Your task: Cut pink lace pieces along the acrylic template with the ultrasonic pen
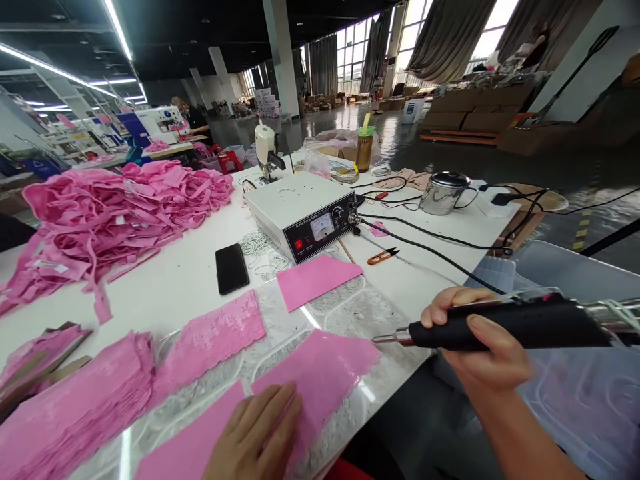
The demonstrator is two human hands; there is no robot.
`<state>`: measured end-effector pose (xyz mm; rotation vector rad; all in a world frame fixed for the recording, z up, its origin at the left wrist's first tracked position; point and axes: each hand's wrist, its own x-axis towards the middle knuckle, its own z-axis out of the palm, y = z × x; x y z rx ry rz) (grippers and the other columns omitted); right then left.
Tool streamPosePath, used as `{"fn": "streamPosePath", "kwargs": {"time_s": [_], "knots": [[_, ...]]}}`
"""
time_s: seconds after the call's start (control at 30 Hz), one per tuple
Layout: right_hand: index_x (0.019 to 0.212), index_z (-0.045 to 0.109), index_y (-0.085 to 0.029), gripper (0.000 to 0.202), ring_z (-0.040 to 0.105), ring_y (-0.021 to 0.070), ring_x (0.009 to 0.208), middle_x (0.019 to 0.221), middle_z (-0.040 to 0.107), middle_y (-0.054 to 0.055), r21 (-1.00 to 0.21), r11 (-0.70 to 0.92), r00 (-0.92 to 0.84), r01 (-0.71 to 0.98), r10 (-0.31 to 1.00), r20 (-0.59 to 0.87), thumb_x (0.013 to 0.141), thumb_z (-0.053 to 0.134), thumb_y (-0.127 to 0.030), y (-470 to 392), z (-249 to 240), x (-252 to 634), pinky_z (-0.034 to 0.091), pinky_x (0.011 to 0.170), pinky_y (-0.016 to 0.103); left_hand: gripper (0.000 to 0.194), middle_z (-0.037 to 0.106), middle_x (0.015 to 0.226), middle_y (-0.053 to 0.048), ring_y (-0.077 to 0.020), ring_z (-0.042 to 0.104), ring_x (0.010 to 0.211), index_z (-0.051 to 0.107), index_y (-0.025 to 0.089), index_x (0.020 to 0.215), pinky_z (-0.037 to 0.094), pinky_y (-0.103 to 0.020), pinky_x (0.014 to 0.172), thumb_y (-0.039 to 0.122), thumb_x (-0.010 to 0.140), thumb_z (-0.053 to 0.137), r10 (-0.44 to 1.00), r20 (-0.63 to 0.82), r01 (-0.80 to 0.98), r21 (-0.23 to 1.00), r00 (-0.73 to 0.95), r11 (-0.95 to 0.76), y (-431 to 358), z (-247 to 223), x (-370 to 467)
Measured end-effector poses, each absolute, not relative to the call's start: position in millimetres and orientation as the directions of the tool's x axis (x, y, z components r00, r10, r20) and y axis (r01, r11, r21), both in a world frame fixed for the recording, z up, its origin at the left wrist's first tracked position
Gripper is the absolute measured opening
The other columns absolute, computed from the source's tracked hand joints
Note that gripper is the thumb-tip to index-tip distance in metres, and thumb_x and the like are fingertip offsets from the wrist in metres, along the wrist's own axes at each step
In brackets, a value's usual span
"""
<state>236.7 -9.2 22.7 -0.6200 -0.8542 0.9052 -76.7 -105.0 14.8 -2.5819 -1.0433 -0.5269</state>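
Note:
My right hand [485, 340] grips a black handheld ultrasonic tool [510, 325], fingers on top and thumb along the near side. Its thin metal tip points left, at the right corner of a pink fabric piece [320, 367]; whether it touches is hard to tell. On the lower left of that piece my left hand [260, 427] lies flat, its fingers stretched out together. Partly under the same hand is another pink piece [193, 433]. Farther back lies a pink panel [320, 280]. A pink lace piece [215, 333] rests beside a stack of lace pieces [95, 400].
A control box [305, 207] with a dial stands mid-table, black cables running right. Orange thread snips [383, 256], a phone [231, 268] and a glass mug [444, 193] lie around it. Pink garments [130, 207] heap at left. Plastic bins [575, 280] stand at right.

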Motion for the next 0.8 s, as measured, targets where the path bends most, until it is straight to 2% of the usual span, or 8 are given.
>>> {"fn": "streamPosePath", "kwargs": {"time_s": [0.2,0.37,0.63,0.73,0.8], "knots": [[0.078,0.064,-0.021,0.009,0.054,0.0127,0.055,0.073,0.055,0.001,-0.767,0.493,0.329,-0.411,0.865,0.379,0.071,0.059,-0.024,-10,20,231,0.050,0.049,0.029,0.031,0.071,0.118,-0.007,-0.0198,0.065,0.107,0.066,0.016,0.116,0.051,-0.028,0.084,0.027,0.103,0.040,0.496,0.442,0.610,-0.160,0.747,-0.776,-90,2,-40],[0.080,0.065,-0.022,0.008,0.055,0.0139,0.056,0.070,0.054,0.000,-0.757,0.500,0.281,-0.420,0.865,0.416,0.073,0.061,-0.025,-8,18,229,0.050,0.049,0.030,0.026,0.071,0.117,-0.006,-0.0197,0.065,0.107,0.066,0.018,0.117,0.049,-0.027,0.087,0.026,0.101,0.047,0.532,0.464,0.643,-0.114,0.709,-0.757,-95,-14,-40],[0.077,0.066,-0.021,0.006,0.056,0.0142,0.056,0.069,0.058,0.001,-0.761,0.499,0.252,-0.415,0.866,0.432,0.074,0.066,-0.027,-6,18,227,0.051,0.050,0.030,0.031,0.071,0.115,0.000,-0.0182,0.066,0.102,0.067,0.023,0.115,0.047,-0.029,0.085,0.025,0.104,0.038,0.569,0.473,0.681,-0.098,0.673,-0.725,-98,-26,-40],[0.076,0.066,-0.021,0.006,0.056,0.0140,0.056,0.069,0.058,0.001,-0.765,0.494,0.247,-0.414,0.870,0.428,0.074,0.066,-0.026,-6,19,227,0.050,0.050,0.030,0.033,0.073,0.109,0.000,-0.0176,0.067,0.098,0.068,0.022,0.108,0.047,-0.029,0.084,0.025,0.105,0.035,0.576,0.528,0.700,-0.052,0.624,-0.712,-98,-28,-40],[0.077,0.066,-0.021,0.006,0.055,0.0138,0.055,0.069,0.058,0.001,-0.761,0.500,0.267,-0.414,0.866,0.423,0.073,0.064,-0.025,-6,19,227,0.049,0.049,0.029,0.030,0.073,0.108,-0.003,-0.0181,0.067,0.097,0.067,0.021,0.110,0.048,-0.029,0.082,0.024,0.104,0.038,0.564,0.515,0.671,-0.030,0.645,-0.740,-95,-23,-40]]}}
